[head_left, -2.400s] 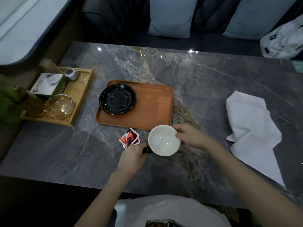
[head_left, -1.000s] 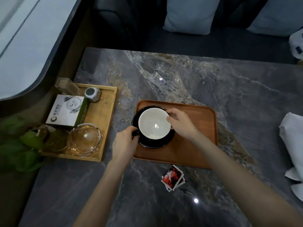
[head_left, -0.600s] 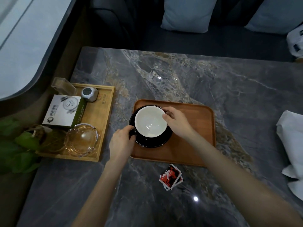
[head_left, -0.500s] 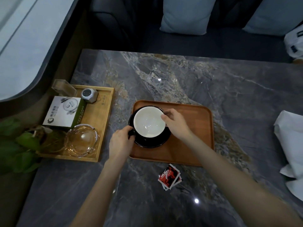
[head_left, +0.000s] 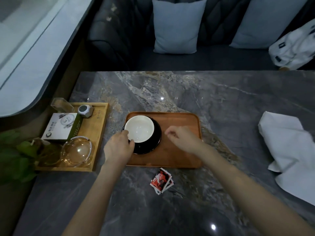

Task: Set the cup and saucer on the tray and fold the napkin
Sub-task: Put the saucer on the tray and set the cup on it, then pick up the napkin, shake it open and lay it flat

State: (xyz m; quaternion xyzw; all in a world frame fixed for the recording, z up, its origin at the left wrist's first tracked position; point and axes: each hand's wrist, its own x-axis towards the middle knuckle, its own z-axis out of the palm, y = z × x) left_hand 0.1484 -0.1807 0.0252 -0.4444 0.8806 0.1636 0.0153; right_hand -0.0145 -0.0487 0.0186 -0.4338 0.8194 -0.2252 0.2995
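Surrounding the work area: grey marble table (head_left: 221,103); dark bench behind with two pale cushions (head_left: 177,26); white bag (head_left: 294,46) at far right of the bench.
Left side tray: light wooden tray (head_left: 100,133) near the table's left edge, carrying a white and green box (head_left: 61,126), a small grey cube-shaped gadget (head_left: 85,111), a clear glass ashtray (head_left: 77,150) and a clear plastic holder (head_left: 60,105) at its far corner; green leaves (head_left: 15,155) just beside it.
Near edge: red and white sachets (head_left: 162,181) lying on the marble just in front of the brown tray, well clear of both forearms.
Tray: brown wooden tray (head_left: 180,150), rounded corners, roughly mid-table; right half bare.
Saucer: black glossy saucer (head_left: 154,142) resting on the tray's left half.
Cup: cup (head_left: 139,128) with white inside, dark outside, sitting upright on the saucer, slightly toward its far-left side; handle hidden under the hand.
Left hand: left hand (head_left: 118,147) curled at the cup's near-left rim, fingertips touching the cup, apparently gripping the hidden handle.
Right hand: right hand (head_left: 180,137) hovering over the tray's bare middle, just right of the saucer, fingers loosely curled, holding nothing, apart from the cup.
Napkin: white napkin (head_left: 289,150) lying rumpled and unfolded on the marble at the far right, well apart from the tray.
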